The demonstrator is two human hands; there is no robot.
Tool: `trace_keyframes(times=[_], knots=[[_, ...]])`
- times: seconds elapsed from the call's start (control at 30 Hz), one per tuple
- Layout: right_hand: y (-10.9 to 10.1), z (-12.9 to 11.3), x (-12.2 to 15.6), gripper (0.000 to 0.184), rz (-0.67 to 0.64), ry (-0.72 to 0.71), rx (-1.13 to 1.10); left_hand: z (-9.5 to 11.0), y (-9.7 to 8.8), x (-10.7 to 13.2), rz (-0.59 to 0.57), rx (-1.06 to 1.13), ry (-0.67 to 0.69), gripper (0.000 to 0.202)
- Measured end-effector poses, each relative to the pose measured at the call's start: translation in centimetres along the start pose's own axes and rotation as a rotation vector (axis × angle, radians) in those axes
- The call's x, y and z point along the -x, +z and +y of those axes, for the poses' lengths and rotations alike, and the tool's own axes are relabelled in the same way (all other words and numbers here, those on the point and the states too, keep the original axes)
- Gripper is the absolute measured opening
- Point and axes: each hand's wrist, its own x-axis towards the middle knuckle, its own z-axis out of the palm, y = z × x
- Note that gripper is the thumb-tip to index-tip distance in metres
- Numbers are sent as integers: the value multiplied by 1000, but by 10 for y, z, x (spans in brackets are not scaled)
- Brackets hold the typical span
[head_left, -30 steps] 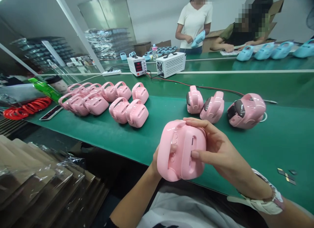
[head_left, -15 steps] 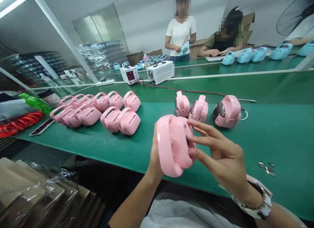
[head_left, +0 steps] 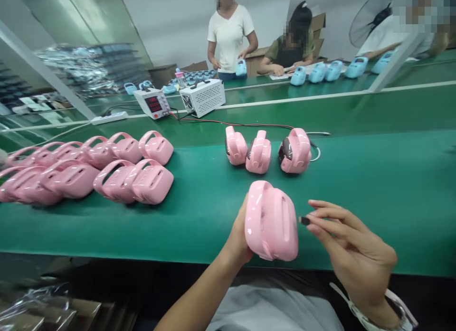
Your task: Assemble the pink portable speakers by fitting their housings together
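Note:
My left hand (head_left: 241,236) is wrapped round a pink speaker-like case with a loop handle (head_left: 285,226), holding it up over the bench with its slotted side turned right. Just right of the case, my right hand (head_left: 356,245) pinches a small black memory card (head_left: 304,221) between thumb and fingertips; card and case are apart. Beyond them stand three similar pink cases with dark fronts, a left one (head_left: 237,146), a middle one (head_left: 259,153) and a right one (head_left: 295,151). The palm side of my left hand is hidden behind the held case.
Several pink cases (head_left: 153,181) stand in rows on the left of the green bench (head_left: 199,226). Farther back are a power supply (head_left: 153,103), a white vented box (head_left: 204,97) and a red-black cable (head_left: 249,124). Co-workers sit and stand beyond, near blue cases (head_left: 333,70).
My right hand has drawn away to the right from the pink case, and the memory card now shows clear between its fingertips. The camera view has shifted right.

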Motion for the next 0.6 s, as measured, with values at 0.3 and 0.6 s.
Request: trace_keyframes(times=[0.3,0.6], knots=[[-84,67,13,35,-82,354,599,-8,-4,-16,-73,-391,166,47],[-23,1,1,40,-192,478,326,-14,-1,-7,-7,-470,77,70]])
